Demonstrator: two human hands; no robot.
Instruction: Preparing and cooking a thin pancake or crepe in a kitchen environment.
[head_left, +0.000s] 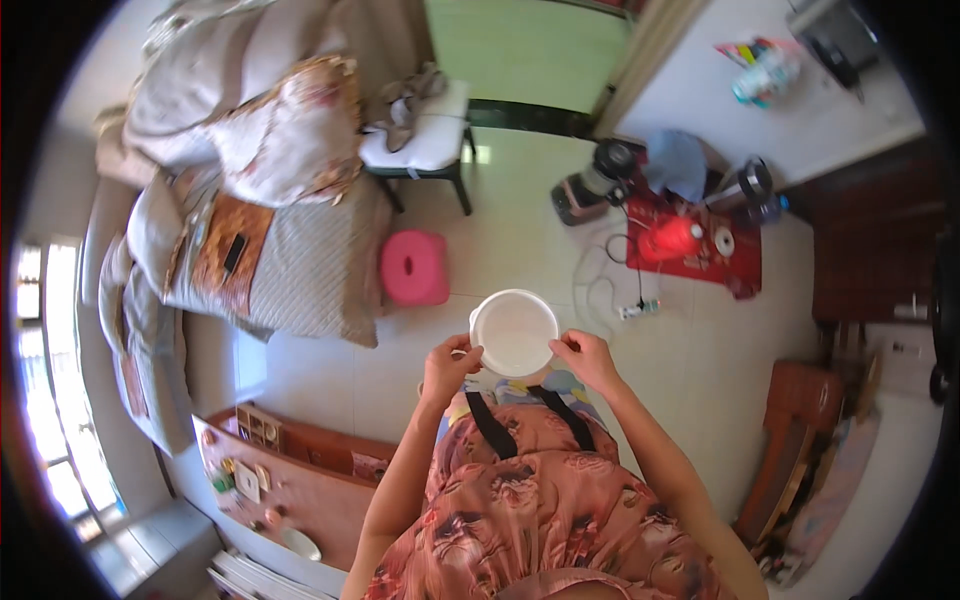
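A round white plastic bowl or lid (516, 332) is held out in front of my body, its wide face turned up towards me. My left hand (452, 365) pinches its rim at the lower left between thumb and fingers. On the opposite side, my right hand (587, 357) grips the rim at the lower right the same way. Nothing distinct shows inside it. The patterned clothing (525, 495) that I wear, with two black straps, lies just below the hands.
A pink plastic stool (415, 268) stands ahead to the left, beside a quilted sofa (315, 262). Ahead right, a blender-like appliance (596, 184), a red bottle-shaped container (670, 238) and a power strip (639, 309) with cables sit on the floor. A wooden table (322, 510) is at left.
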